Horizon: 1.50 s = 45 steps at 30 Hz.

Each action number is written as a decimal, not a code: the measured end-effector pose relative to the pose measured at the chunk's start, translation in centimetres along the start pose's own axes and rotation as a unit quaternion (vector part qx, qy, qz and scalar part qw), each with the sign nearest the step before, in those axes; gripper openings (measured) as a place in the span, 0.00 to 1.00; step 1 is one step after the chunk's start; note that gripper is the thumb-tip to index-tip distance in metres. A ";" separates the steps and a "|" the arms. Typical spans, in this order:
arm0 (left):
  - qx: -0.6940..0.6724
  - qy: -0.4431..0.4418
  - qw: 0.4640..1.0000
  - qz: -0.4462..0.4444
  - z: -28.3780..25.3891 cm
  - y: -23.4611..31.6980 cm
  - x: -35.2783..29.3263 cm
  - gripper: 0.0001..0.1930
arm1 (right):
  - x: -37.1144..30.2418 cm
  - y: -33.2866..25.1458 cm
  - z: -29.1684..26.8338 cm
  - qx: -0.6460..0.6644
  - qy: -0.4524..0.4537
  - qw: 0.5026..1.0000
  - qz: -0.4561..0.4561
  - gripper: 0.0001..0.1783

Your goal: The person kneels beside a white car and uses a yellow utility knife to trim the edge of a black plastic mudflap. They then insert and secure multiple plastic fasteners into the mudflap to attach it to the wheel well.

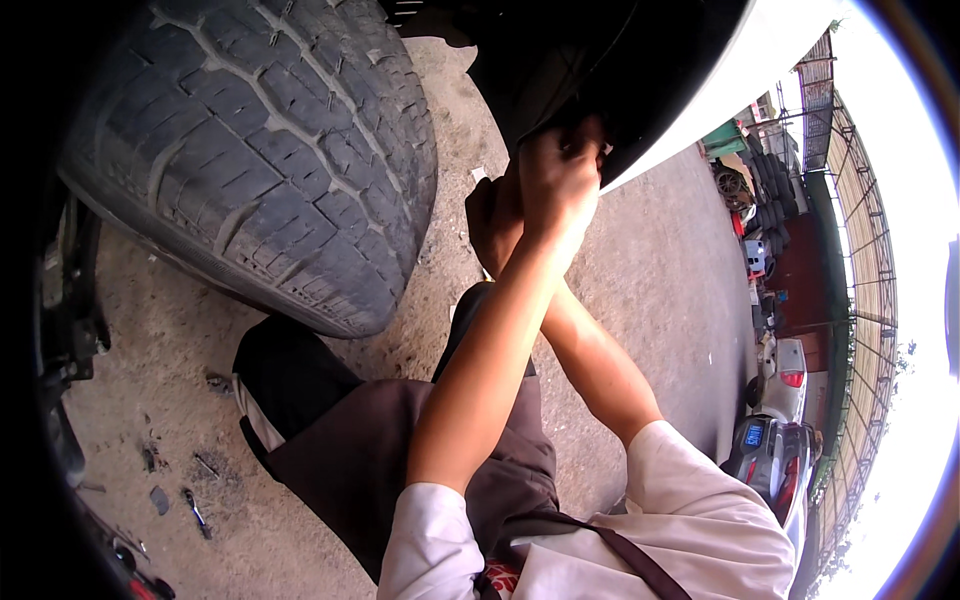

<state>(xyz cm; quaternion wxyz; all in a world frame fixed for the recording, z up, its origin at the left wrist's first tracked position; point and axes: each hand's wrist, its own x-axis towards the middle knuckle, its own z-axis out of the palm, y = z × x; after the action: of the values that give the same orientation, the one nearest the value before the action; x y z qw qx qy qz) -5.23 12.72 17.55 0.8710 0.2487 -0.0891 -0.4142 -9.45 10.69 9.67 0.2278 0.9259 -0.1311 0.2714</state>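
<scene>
My arms cross in front of the wheel arch of a white car. My left hand [558,185] is raised to the lower edge of the dark wheel-arch liner [545,85], beside the white body panel [715,95]. Its fingers are bent and closed in the shadow there, and what they grip is hard to make out. My right hand [494,225] sits just behind and below the left wrist. It is dark and curled closed, with its inner side hidden. To the left stands a large, worn black tyre [270,160], close to my knee and apart from both hands.
A metal hand tool [197,512] lies on the stained concrete floor [290,540] at the lower left, near dark scraps. Dark mechanical parts [75,290] line the left rim. Stacked tyres [770,190] and parked vehicles [775,460] stand along the right.
</scene>
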 end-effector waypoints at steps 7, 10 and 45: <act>0.019 0.016 1.000 0.015 0.8 0.1 0.0 0.13 | 1.3 -1.3 -1.6 0.053 0.073 0.995 0.040 0.12; 0.012 -0.001 0.999 0.033 0.6 -0.2 0.0 0.13 | 1.4 -0.7 -2.0 -0.061 0.131 0.986 -0.081 0.13; -0.045 -0.128 0.977 0.161 -0.2 -2.7 -1.7 0.20 | 0.1 0.5 -0.1 0.035 0.052 0.997 0.040 0.47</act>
<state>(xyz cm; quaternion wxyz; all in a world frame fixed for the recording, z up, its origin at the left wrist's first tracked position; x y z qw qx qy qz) -8.06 12.66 16.15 0.9181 0.1364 -0.2200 -0.3000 -9.55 10.29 9.95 0.1907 0.9120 -0.1460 0.3324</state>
